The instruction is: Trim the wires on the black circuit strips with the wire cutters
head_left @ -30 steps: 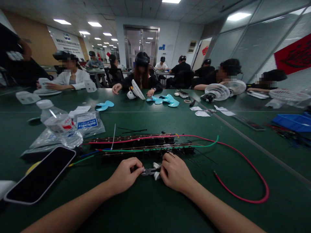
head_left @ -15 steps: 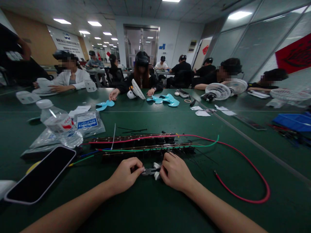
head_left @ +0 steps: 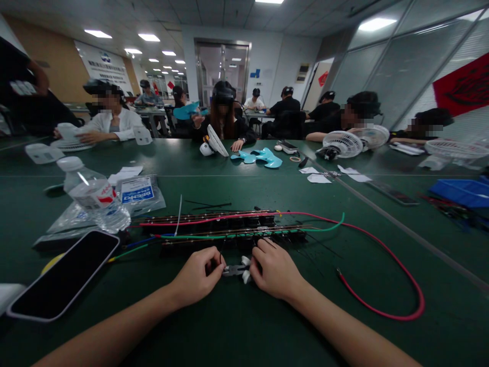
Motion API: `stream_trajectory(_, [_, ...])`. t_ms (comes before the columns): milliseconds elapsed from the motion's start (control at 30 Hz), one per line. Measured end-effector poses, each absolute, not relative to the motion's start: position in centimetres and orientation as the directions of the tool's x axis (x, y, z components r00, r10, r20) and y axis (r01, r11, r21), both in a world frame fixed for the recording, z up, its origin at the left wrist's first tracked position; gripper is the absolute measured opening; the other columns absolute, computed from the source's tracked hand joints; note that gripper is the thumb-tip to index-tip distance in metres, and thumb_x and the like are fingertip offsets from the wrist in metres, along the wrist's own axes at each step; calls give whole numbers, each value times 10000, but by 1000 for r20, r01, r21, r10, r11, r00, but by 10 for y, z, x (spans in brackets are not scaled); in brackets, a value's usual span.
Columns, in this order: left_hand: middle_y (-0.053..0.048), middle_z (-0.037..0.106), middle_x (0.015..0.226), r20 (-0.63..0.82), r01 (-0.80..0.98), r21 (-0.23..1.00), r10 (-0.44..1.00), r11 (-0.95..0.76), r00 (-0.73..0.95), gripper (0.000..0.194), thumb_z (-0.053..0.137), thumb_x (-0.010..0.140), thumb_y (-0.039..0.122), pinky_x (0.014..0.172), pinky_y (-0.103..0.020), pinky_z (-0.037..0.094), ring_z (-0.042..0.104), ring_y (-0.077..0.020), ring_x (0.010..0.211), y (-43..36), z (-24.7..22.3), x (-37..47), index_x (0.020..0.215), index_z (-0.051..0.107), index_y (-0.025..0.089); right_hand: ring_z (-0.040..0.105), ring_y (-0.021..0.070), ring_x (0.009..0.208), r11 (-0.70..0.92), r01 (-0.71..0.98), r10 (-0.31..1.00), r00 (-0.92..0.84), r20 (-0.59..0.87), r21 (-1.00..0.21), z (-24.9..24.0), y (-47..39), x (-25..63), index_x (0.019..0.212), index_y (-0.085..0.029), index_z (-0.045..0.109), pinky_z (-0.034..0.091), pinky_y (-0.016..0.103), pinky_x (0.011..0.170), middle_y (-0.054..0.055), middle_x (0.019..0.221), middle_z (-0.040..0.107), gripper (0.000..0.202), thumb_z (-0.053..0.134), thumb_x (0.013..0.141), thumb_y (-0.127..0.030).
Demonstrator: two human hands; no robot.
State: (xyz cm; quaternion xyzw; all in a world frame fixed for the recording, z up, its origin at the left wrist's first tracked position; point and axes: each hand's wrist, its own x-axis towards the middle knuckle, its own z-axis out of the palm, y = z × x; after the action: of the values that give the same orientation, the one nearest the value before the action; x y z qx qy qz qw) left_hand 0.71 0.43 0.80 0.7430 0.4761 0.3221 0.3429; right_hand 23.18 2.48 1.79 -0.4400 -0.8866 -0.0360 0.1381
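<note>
My left hand [head_left: 198,272] is closed in a pinch, with a thin black strip [head_left: 221,255] rising from its fingertips. My right hand [head_left: 275,267] is closed too, its fingers curled under; what it holds is hidden. Pliers [head_left: 234,270] with white handles lie on the table between my hands, their jaws beside my left fingertips. Just beyond are two long black wiring strips carrying a red wire [head_left: 229,216] and a green wire [head_left: 214,236]. The red wire loops round to the right of my right hand. A white cable tie [head_left: 178,216] stands upright at the left part of the strips.
On the left of the green table [head_left: 237,326] are a phone [head_left: 66,272], a water bottle [head_left: 93,196] and plastic bags [head_left: 143,196]. Across it, people handle white fan parts [head_left: 342,145] and blue blades [head_left: 263,157]. A blue tray [head_left: 460,192] sits at right.
Across the table, a person has lifted a blue fan blade off the tabletop. My hands have barely moved; the black strip at my left fingertips shows more clearly.
</note>
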Motion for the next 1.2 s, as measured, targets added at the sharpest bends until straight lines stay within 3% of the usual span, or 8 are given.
stream_trajectory(1200, [-49, 627, 877, 299, 449, 780, 890, -436, 344, 94, 488, 897, 209, 766, -314, 467, 587, -178, 815, -2, 4, 7, 834, 552, 179, 472, 185, 811, 582, 813, 789, -556, 259, -26, 20, 25, 230, 746, -158, 569, 362, 293, 746, 88, 846, 560, 178, 442, 849, -229])
